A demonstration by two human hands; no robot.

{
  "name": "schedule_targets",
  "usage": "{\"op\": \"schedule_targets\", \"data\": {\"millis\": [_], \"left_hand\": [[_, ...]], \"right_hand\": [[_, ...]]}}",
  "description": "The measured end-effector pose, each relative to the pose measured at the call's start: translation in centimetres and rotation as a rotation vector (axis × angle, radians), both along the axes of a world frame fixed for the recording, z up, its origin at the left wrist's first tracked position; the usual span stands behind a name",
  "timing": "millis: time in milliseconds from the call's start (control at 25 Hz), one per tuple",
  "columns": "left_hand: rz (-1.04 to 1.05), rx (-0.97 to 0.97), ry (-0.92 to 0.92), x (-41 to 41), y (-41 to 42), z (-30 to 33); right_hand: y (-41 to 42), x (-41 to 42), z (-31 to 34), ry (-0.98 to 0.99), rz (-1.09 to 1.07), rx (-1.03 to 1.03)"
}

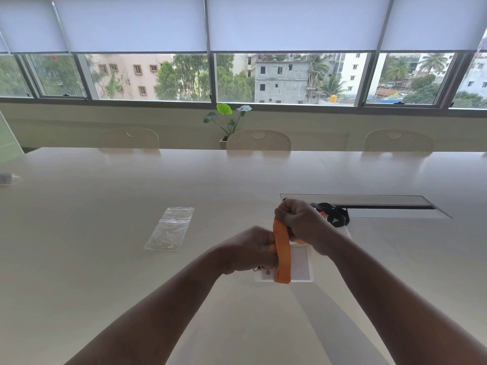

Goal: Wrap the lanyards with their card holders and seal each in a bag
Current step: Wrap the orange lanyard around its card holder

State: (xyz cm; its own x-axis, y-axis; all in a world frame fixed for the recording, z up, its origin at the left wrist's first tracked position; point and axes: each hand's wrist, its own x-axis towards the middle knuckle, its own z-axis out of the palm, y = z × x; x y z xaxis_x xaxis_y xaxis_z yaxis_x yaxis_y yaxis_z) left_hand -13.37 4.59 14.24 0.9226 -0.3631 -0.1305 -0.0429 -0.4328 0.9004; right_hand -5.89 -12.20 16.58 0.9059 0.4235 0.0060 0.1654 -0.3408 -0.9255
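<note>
Broadly, a long pale worktop carries everything; chairs and a window sit beyond it.

Bag: clear, flat on the worktop, well apart to the left of the hands, mouth end away from the person. Not yet in use.

Black lanyard: bunched just behind the right hand, near the cable slot. Its turn comes later, I judge.

Holder: white card holder held low over the worktop, partly hidden by both hands; whether it touches the surface I cannot tell.

Left hand: grip clamped on the holder's left side, fingers curled round it, metal clip showing just below.

Right hand: grip clamped on the upper end of the orange lanyard, pulled up and taut.

Strap runs as a flat band across the holder's face.

Step in hand, as I read it: winding strap round holder. To do well: keep tension even, lay turns flat and side by side, no twist, left thumb pinning each turn. Risk: slack loops slide off the slick plastic edge, leaving a bundle too bulky for the bag.
</note>
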Motion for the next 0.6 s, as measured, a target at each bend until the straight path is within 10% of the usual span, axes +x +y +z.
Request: {"op": "schedule_targets", "data": {"millis": [360,600], "left_hand": [[0.076,-0.059,0.01,0.1,-0.3,-0.1],[0.123,-0.048,0.025,-0.1,-0.6,-0.4]], "right_hand": [[-0.5,0.7,-1.9,0.135,-0.066,0.111],[0.3,-0.1,-2.7,-0.218,-0.112,-0.163]]}}
